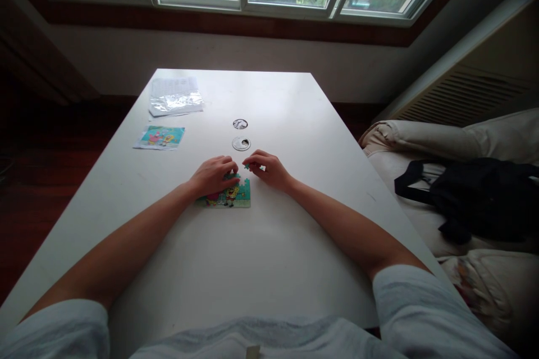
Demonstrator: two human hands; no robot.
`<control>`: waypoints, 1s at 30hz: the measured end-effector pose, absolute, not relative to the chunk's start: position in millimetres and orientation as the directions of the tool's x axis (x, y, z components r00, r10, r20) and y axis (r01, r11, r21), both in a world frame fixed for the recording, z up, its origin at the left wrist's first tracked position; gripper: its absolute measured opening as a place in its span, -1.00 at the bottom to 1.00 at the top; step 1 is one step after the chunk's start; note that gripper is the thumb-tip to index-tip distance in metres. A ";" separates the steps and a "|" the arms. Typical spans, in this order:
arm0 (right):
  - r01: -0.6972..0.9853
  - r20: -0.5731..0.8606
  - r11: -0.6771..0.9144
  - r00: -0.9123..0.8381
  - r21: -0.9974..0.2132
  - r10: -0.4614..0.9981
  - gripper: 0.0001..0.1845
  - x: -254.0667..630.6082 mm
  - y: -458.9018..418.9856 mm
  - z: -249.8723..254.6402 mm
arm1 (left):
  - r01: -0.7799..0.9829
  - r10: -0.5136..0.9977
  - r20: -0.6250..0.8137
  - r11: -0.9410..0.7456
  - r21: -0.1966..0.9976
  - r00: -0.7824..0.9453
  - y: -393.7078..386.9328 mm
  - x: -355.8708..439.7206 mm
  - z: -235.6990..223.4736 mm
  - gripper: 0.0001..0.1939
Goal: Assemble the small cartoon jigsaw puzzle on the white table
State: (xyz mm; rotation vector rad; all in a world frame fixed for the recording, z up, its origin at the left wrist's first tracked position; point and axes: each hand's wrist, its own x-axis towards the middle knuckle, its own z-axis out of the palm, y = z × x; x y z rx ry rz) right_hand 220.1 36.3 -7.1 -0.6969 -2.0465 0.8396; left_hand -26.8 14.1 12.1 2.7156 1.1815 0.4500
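Note:
A partly assembled jigsaw puzzle (241, 197) with a green and teal cartoon picture lies flat on the white table. Its upper right edge is jagged, with gaps in the picture. My left hand (214, 175) covers the upper left of the puzzle, its fingers bent and closed down on it. Just beyond the puzzle's upper right corner, my right hand (268, 169) pinches a small teal puzzle piece (247, 166) between thumb and fingers. Another bit of teal shows under the right fingers, too small to make out.
A picture sheet (162, 137) with cartoon figures lies left on the table (269, 269), below papers with a clear plastic bag (176, 98). Two round discs (241, 143) lie beyond my hands. A sofa (421, 140) with dark clothing (484, 196) stands right; windows are ahead.

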 end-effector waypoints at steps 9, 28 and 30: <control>-0.018 0.162 0.183 -0.556 -0.983 0.815 -0.71 216.4 42.3 -12.2 | 0.699 0.746 0.210 -0.666 0.261 0.632 15.4 -27.0 10.2 -0.79; 0.282 0.362 0.592 -0.574 -0.755 0.735 -0.82 215.6 33.2 -6.1 | 0.676 0.744 0.209 -0.665 0.316 0.634 16.0 -27.6 11.3 -0.82; 0.291 0.336 0.565 -0.568 -0.772 0.751 -0.84 216.4 32.7 -4.3 | 0.676 0.745 0.209 -0.665 0.318 0.634 16.1 -27.8 11.2 -0.82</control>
